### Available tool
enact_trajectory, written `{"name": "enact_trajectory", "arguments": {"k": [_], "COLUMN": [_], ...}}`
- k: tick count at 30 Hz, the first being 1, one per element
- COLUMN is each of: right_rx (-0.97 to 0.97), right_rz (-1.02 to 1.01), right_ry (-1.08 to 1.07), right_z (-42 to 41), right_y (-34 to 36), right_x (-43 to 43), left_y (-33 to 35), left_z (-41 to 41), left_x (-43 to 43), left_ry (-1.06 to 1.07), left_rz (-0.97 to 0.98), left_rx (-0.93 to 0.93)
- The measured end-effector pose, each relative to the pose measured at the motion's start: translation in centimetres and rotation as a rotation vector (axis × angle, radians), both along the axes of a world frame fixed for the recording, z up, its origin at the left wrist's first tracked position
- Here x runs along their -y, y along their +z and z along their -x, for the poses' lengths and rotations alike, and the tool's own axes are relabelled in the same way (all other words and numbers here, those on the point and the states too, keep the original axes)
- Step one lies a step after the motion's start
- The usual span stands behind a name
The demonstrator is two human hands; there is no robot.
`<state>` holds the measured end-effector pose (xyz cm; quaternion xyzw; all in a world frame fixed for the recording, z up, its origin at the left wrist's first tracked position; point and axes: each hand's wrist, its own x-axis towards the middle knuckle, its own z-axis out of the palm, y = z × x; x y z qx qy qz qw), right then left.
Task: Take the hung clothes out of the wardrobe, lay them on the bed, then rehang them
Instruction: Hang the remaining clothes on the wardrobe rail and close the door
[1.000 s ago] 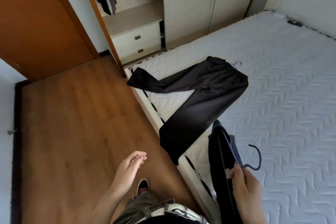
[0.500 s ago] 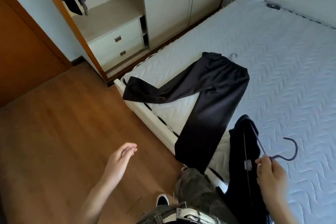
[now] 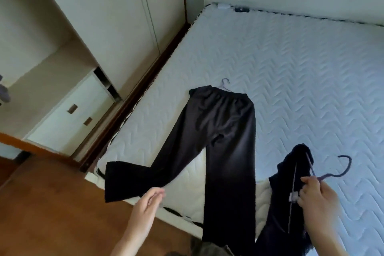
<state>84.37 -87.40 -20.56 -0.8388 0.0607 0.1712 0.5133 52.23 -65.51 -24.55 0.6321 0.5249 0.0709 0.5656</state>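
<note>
My right hand closes on the purple hanger, its dark garment sagging limp onto the bed beside black trousers already spread there. My left hand hovers open near one trouser leg. Light, floppy cloth; I judge the stiff hanger neck the surest hold.

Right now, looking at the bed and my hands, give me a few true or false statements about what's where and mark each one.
1. A pair of black trousers lies spread on the mattress. True.
2. The right hand is empty. False: it grips a purple hanger with a dark garment on it.
3. The left hand holds a trouser leg. False: it is open, fingers loose, gripping nothing.
4. A hanger hook shows above the trousers' waistband. True.
5. Both trouser legs lie wholly on the bed. False: they hang over its edge.
</note>
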Motion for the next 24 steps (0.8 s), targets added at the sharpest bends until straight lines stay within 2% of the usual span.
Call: {"name": "enact_trajectory", "arguments": {"k": [6, 10, 14, 18, 24], "right_rx": [0.052, 0.085, 0.076, -0.007, 0.041], "right_rz": [-0.172, -0.149, -0.058, -0.022, -0.051], "right_ry": [-0.184, -0.256, -0.303, -0.345, -0.337], "right_z": [-6.6, -11.3, -15.4, -19.5, -22.4], "right_y": [1.3, -1.6, -10.6, -22.7, -38.2], "right_x": [-9.4, -15.2, -21.2, -27.7, -37.4], "left_y": [0.8, -0.8, -5.0, -14.1, -29.4], "left_z": [-10.7, -18.0, -27.1, -38.1, -53.5], "left_x": [-11.2, -18.6, -27.2, -34.8, -42.2], "left_ry": [-0.155, -0.262, -0.371, -0.471, -0.613], "left_rz": [-0.033, -0.056, -0.087, -0.15, -0.492], "left_rx": [0.018, 0.004, -0.003, -0.013, -0.089]}}
